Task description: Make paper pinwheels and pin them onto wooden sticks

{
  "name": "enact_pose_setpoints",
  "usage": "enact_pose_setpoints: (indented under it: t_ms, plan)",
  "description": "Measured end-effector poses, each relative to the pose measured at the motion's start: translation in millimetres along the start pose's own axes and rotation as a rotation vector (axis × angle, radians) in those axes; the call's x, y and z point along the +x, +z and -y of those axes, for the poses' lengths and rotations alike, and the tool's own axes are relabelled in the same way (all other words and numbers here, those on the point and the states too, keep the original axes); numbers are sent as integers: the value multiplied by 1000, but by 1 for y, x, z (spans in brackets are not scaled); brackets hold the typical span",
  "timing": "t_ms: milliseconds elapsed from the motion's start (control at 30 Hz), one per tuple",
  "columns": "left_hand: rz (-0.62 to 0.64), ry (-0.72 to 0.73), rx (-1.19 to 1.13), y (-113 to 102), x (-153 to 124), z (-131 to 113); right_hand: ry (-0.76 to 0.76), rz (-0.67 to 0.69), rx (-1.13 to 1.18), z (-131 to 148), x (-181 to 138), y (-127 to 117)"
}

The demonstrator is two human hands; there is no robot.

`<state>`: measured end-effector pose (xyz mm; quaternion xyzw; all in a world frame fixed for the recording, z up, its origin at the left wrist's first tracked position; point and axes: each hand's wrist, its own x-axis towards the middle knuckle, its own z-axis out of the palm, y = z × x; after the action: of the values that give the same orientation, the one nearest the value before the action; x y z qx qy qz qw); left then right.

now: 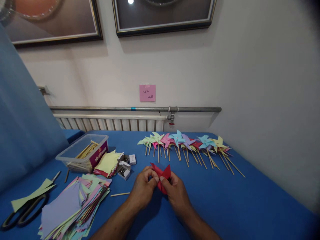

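Observation:
Between my hands is a red paper pinwheel head (164, 173), its corners partly folded in toward the middle. My left hand (145, 185) pinches its left side between thumb and forefinger. My right hand (173, 190) grips the right side, thumb pressed near the centre. Fingers hide most of the paper's middle, so I cannot see whether a pin is there. A thin wooden stick (120, 194) lies on the blue tabletop (212, 206) just left of my left hand. Small white boxes of metal pins (124, 171) stand open farther left.
Finished pinwheels (177, 138) on sticks lie in a row at the back right. Left are a clear plastic box (82, 146) of sticks, yellow paper pieces (108, 162), a stack of coloured paper (65, 205) and black-handled scissors (32, 208) under a green scrap (33, 195).

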<state>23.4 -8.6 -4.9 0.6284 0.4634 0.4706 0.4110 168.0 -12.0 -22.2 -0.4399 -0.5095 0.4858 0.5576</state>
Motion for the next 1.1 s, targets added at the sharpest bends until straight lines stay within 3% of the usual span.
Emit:
enact_pose_setpoints:
  t_ms: [867, 1100]
  plan:
    - [-154, 12, 13, 3, 0, 4, 31, 4, 41, 1, 4, -2]
    - [-228, -159, -156, 6, 2, 4, 84, -7, 131, -4, 5, -2]
